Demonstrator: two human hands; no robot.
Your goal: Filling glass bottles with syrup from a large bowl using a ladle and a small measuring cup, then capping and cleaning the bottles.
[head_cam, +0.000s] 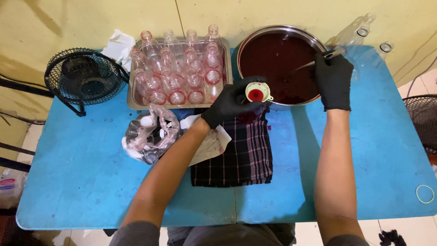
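The left hand, in a black glove, has its fingers clamped around a small white plastic funnel whose bowl holds red liquid. What stands under the funnel is hidden by the hand. The funnel sits over the far edge of a dark plaid cloth spread on the blue counter, just beside the near rim of a wide round metal basin filled with dark red liquid.

The right hand, also in a black glove, has its fingers closed on the handle of a metal ladle that reaches left and down into the red liquid; its bowl is under the surface and cannot be seen.

To the left of the basin, a rectangular metal tray carries about 12 clear plastic bottles standing upright without caps, some with red-tinted bases. In front of the tray lies a crumpled clear plastic bag, touching white paper that sits under the left forearm. A small black wire-cage fan stands at the far left corner of the counter. 3 more clear empty bottles lie tilted behind the basin on the right. A pale rubber band lies near the counter's right edge.
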